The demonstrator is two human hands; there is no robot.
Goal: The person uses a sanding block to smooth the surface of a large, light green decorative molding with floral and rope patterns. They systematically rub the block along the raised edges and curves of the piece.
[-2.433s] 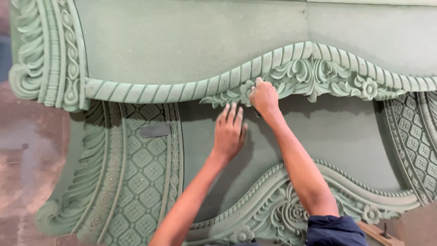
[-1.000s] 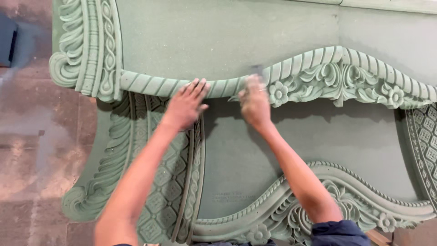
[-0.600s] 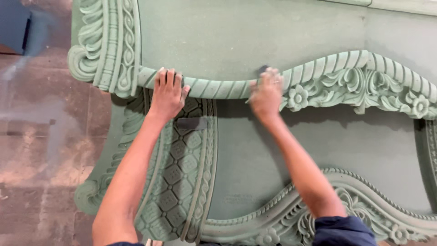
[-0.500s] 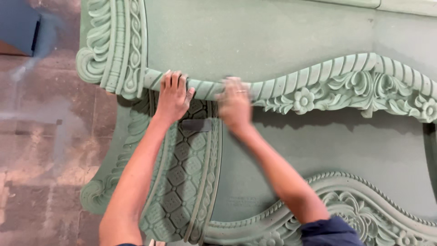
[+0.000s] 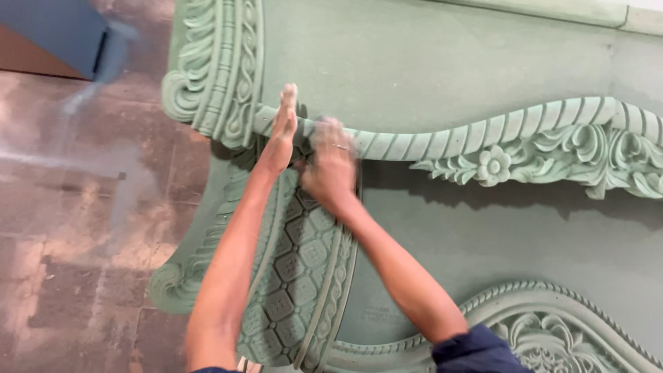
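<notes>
The right hand point(image 5: 330, 164), blurred, presses on the rope moulding point(image 5: 442, 141) near the left scroll point(image 5: 214, 76); what its curled fingers hold I cannot tell. The left hand point(image 5: 280, 135) rests flat, fingers straight, empty. Best to follow each twist evenly with light pressure.

matt green painted carved panel point(image 5: 449, 62), dusty rough stone floor point(image 5: 76, 228)

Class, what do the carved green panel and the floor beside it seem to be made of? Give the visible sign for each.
Panel: probably carved wood or moulded board under matt green paint; deep relief, even dull colour. Floor: likely stone or concrete slabs; reddish-grey, joints, pale dust.
</notes>
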